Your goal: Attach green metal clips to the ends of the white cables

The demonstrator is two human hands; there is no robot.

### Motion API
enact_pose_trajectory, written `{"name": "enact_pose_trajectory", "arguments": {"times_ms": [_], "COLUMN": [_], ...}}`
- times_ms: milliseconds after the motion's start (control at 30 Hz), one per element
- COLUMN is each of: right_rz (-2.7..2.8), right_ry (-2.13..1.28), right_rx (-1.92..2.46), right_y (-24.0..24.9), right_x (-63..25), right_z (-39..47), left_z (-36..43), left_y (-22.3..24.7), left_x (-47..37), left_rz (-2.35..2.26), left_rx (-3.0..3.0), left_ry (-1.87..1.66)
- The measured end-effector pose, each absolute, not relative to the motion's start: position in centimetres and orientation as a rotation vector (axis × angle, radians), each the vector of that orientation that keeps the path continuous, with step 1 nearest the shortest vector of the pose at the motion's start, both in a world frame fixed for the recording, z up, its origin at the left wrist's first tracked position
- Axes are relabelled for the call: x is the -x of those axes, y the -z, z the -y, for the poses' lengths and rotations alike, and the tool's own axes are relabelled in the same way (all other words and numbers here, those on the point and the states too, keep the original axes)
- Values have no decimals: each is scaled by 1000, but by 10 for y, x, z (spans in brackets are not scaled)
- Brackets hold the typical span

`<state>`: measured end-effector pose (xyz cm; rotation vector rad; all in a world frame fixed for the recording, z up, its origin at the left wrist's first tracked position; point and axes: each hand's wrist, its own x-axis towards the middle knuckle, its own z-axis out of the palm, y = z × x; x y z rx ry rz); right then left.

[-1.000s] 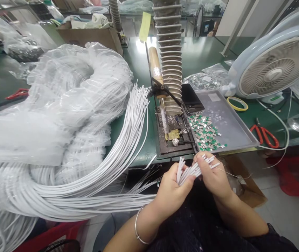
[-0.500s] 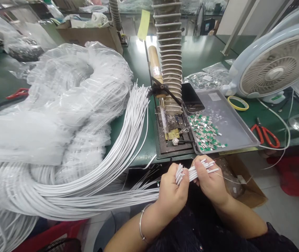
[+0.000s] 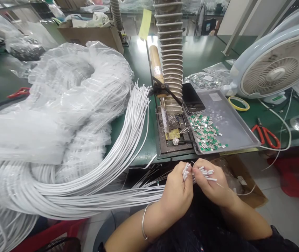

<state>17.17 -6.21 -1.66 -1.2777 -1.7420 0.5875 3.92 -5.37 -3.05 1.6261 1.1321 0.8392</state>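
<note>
Head view: left hand (image 3: 179,187) closed round white cables (image 3: 144,196) near their ends, thumb pressed on top; right hand (image 3: 214,181) just beside it, thumb and fingers pinching short white ends (image 3: 207,173). Both in front of tabletop (image 3: 137,147) edge. Ends between thumbs blurry, probably the cables' tips. Tray (image 3: 235,126) with small green-and-silver parts (image 3: 206,132) beyond right hand; soldering iron (image 3: 156,64) left of tray, red-handled scissors (image 3: 265,134) right of it.
</note>
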Motion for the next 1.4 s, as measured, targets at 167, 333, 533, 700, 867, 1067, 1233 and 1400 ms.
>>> {"name": "enact_pose_trajectory", "arguments": {"times_ms": [167,333,533,700,867,1067,1233,1400], "right_rz": [1795,1771,1575,1325,1204,1324,1511,1594], "right_ry": [-610,-689,-740,-994,-1031,-946,-595,-423], "right_rx": [1272,1321,1358,1306,1339,1257,1148,1132], "right_y": [17,18,19,26,29,32,44,47], "right_x": [-167,-169,-170,-169,-169,-167,-174,-178], "right_z": [64,66,63,62,61,63,66,69], "left_z": [55,53,46,43,41,40,39,39], "left_y": [32,28,36,43,40,43,45,42], "left_x": [-39,-36,-37,-35,-31,-25,-22,-25], "left_rz": [-1108,-1090,-963,-846,-811,-696,-688,-620], "left_rx": [-1616,-1573,-1166,-811,-648,-710,-809,-624], "left_ry": [-799,-733,-677,-636,-656,-662,-649,-743]}}
